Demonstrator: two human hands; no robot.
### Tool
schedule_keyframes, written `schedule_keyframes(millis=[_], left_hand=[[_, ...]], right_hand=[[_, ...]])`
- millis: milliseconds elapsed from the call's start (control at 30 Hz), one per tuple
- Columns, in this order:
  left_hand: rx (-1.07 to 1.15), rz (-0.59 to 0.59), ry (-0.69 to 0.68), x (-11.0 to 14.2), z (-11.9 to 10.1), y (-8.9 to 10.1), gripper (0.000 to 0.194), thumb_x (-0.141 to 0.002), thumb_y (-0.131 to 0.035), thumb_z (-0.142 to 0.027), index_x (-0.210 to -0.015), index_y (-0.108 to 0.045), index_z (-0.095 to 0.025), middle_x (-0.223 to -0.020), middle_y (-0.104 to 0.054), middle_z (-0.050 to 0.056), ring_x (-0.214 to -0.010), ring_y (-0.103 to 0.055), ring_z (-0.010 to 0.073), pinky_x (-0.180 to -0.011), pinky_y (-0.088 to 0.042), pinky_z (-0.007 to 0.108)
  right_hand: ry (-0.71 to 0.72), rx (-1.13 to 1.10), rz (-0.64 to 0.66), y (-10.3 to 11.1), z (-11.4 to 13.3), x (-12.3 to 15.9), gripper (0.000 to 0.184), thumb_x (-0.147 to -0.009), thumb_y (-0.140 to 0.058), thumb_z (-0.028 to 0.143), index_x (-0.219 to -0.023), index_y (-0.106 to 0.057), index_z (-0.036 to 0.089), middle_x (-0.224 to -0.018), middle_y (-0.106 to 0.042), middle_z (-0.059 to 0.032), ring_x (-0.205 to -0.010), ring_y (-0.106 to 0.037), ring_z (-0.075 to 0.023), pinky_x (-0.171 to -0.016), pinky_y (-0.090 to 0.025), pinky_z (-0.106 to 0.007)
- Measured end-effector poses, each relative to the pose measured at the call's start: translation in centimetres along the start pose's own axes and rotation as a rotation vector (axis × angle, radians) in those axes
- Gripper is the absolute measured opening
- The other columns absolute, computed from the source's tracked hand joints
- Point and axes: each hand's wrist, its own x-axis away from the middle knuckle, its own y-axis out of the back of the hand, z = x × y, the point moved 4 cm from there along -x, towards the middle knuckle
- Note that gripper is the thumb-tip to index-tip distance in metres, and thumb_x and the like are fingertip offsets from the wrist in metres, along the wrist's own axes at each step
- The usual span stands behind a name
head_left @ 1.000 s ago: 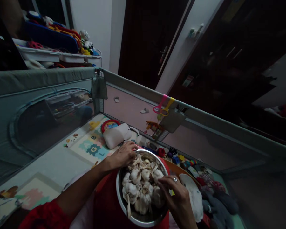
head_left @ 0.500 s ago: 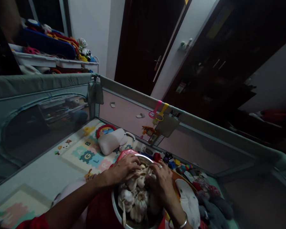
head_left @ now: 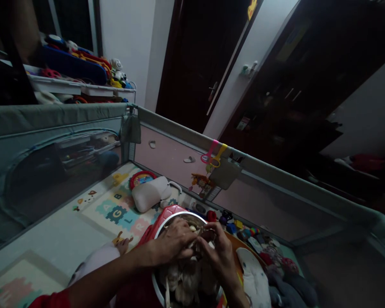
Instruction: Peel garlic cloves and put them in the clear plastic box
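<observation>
A round steel bowl point(head_left: 155, 282), with several whole garlic bulbs point(head_left: 185, 285) in it, sits close in front of me. Above its far half my left hand point(head_left: 175, 240) curls its fingers round a garlic bulb, which they mostly cover. My right hand point(head_left: 220, 250) meets it from the other side, thumb and fingers bent in a pinch at the same garlic. A pale clove point(head_left: 193, 228) shows between the two hands. Dry stems stick up from the bulbs nearer me. What exactly lies between the right fingertips is dim and partly hidden.
Beneath the bowl is a red plastic toy point(head_left: 170, 210). A white pillow-like object point(head_left: 150, 193) lies on the letter-printed mat point(head_left: 83, 231). Toys point(head_left: 234, 222) and grey stuffed things point(head_left: 291, 282) line the right side. A padded fence point(head_left: 276, 175) with mesh walls surrounds the mat.
My hands have come closer together over the bowl, and the right one has turned so its thumb and fingers face the left. The camera view has shifted slightly.
</observation>
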Motion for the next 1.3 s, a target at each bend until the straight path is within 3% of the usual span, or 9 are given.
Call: schedule_keyframes(millis=[133,367,533,800,1100,1300], left_hand=[[0.009,-0.015,0.053,-0.6,0.3,-0.2,0.011,-0.078,-0.060,-0.026,-0.084,-0.060,-0.017,-0.081,-0.064,0.004,-0.078,-0.058,0.0212,-0.075,-0.041,0.031],[0.140,-0.100,0.165,-0.3,0.3,0.1,0.029,-0.075,-0.067,-0.033,-0.097,-0.059,-0.016,-0.087,-0.066,0.006,-0.079,-0.059,0.0214,-0.071,-0.044,0.030],[0.315,-0.214,0.100,-0.1,-0.5,1.3,0.019,-0.079,-0.064,-0.024,-0.095,-0.063,-0.014,-0.093,-0.066,0.008,-0.085,-0.060,0.0196,-0.077,-0.047,0.028],[0.297,-0.216,0.056,-0.5,-0.8,1.4,0.019,-0.087,-0.055,-0.026,-0.097,-0.067,-0.016,-0.089,-0.065,0.007,-0.082,-0.061,0.0186,-0.076,-0.048,0.028],[0.359,-0.253,0.046,-0.6,-1.1,1.5,0.024,-0.088,-0.052,-0.030,-0.094,-0.071,-0.017,-0.084,-0.066,0.007,-0.076,-0.062,0.0170,-0.069,-0.049,0.025],[0.434,-0.277,0.058,-0.6,-1.3,1.8,0.024,-0.087,-0.054,-0.030,-0.090,-0.073,-0.015,-0.081,-0.068,0.008,-0.075,-0.063,0.0176,-0.068,-0.050,0.025]], right_hand=[[-0.058,-0.077,-0.037,0.6,-0.4,0.4,0.019,-0.079,-0.060,0.033,-0.092,-0.059,0.019,-0.079,-0.070,-0.0053,-0.073,-0.066,-0.0201,-0.064,-0.052,-0.027],[0.072,0.149,0.013,0.4,-0.4,1.1,0.019,-0.074,-0.065,0.032,-0.089,-0.065,0.021,-0.075,-0.071,-0.0033,-0.064,-0.066,-0.0196,-0.058,-0.052,-0.026],[0.160,0.206,-0.012,-0.2,-0.5,1.0,0.010,-0.083,-0.054,0.028,-0.080,-0.061,0.021,-0.073,-0.068,-0.0026,-0.065,-0.064,-0.0180,-0.059,-0.050,-0.024],[0.172,0.169,-0.082,-0.2,-0.6,1.3,0.019,-0.089,-0.044,0.031,-0.084,-0.060,0.023,-0.082,-0.070,-0.0056,-0.073,-0.066,-0.0186,-0.065,-0.053,-0.025],[0.104,0.010,-0.024,-0.1,-0.1,1.4,0.023,-0.091,-0.044,0.033,-0.081,-0.062,0.023,-0.079,-0.069,-0.0031,-0.069,-0.064,-0.0159,-0.064,-0.051,-0.023],[0.127,0.056,-0.125,0.0,-0.5,1.9,0.027,-0.087,-0.051,0.041,-0.073,-0.063,0.022,-0.066,-0.066,-0.0020,-0.061,-0.061,-0.0164,-0.056,-0.050,-0.023]])
